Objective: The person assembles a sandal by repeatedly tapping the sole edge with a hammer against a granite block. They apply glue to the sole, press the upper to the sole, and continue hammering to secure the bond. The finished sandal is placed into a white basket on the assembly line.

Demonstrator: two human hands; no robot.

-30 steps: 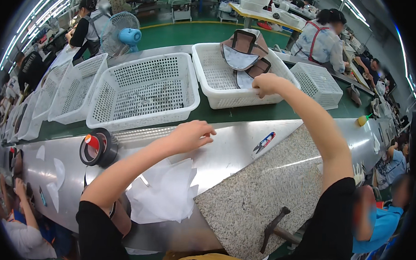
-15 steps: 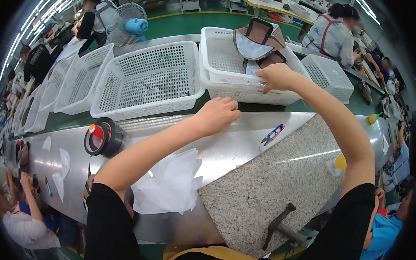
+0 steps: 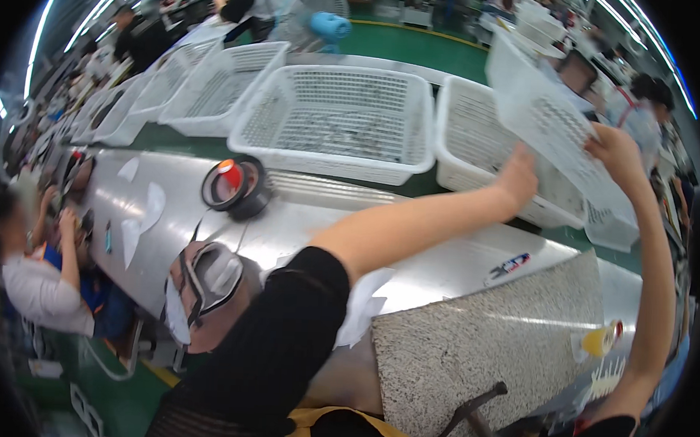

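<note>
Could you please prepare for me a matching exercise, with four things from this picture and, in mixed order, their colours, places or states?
1. Right hand
2. Hammer
3. Black rolls
4. Fan motor

A. Blue
B. On the metal tabletop
C. Gripping a tilted white basket
D. On the speckled slab

Pairs: 1-C; 2-D; 3-B; 4-A

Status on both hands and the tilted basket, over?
Right hand gripping tilted white basket. Left hand at its lower edge, contact unclear. Second basket close below.

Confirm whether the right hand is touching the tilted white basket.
Touching. The head view shows the right hand with its fingers on the edge of the tilted white basket.
</note>
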